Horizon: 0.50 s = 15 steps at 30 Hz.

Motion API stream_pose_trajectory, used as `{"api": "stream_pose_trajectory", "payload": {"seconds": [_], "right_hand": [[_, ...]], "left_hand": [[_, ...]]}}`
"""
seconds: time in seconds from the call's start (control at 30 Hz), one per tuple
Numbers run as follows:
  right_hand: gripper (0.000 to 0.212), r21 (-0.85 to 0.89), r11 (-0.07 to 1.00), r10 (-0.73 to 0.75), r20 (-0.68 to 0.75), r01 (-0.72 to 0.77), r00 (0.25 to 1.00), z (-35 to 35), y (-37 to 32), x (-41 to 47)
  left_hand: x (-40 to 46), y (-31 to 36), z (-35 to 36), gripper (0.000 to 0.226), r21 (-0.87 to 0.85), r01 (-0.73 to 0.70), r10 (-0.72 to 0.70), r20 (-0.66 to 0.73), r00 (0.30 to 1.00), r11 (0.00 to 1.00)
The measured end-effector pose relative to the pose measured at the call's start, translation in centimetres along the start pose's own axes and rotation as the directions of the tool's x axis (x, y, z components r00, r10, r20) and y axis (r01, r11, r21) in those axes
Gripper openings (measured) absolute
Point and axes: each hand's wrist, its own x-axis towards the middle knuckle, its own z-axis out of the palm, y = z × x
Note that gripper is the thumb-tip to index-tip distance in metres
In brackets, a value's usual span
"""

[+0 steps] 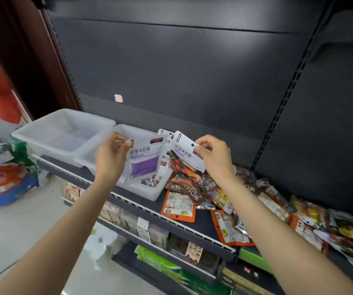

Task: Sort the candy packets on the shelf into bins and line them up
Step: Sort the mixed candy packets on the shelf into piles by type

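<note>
- Dark grey metal shelf (205,225) runs across at an angle, with a plain dark back panel (171,60) behind it that has one small pale sticker (118,98) on it.
- Two clear plastic bins sit side by side at the left end: the far bin (65,133) looks like it has nothing in it, the near bin (145,190) has a few packets down at the bottom.
- Right of the bins there's a messy pile (267,201) of candy packets lying flat and overlapping, mostly orange and brown ones, spilling along the shelf toward the right edge.
- Lower shelves underneath hold more packaged stuff, too blurry to read. On the floor at left there's an orange and blue bag (3,184).
- Left hand (110,156) is raised over the near bin, thumb and fingers pinching the top left corner of a white and purple packet (144,160), which hangs upright above that bin and hides part of it.
- Right hand (214,154) is up at about the same height, just right of the bin, fingers curled and pinching the top of a second packet (184,158), white top with a fruit picture, tilted.
- Another white packet peeks out between the two held ones.
- Both forearms reach in from below, bare, nearly parallel.
</note>
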Motion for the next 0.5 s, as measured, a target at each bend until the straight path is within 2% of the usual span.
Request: {"api": "stream_pose_trajectory", "payload": {"seconds": [0.27, 0.4, 0.5], "right_hand": [[0.014, -0.09, 0.996, -0.01, -0.093, 0.002, 0.996, 5.9, -1.8, 2.7], [0.015, -0.078, 0.996, 0.032, -0.182, -0.047, 0.983, 8.5, -2.4, 2.6], [0.014, -0.08, 0.993, 0.069, -0.21, -0.088, 0.975, 9.7, -2.9, 2.7]], "left_hand": [[9.9, -6.1, -0.3, 0.023, -0.038, 0.023, -0.011, 0.274, 0.962, 0.999], [13.3, -10.2, 0.8, 0.023, -0.027, 0.128, -0.094, 0.537, 0.838, 0.991], [14.6, -12.1, 1.6, 0.023, -0.013, 0.222, -0.17, 0.601, 0.781, 0.975]]}}
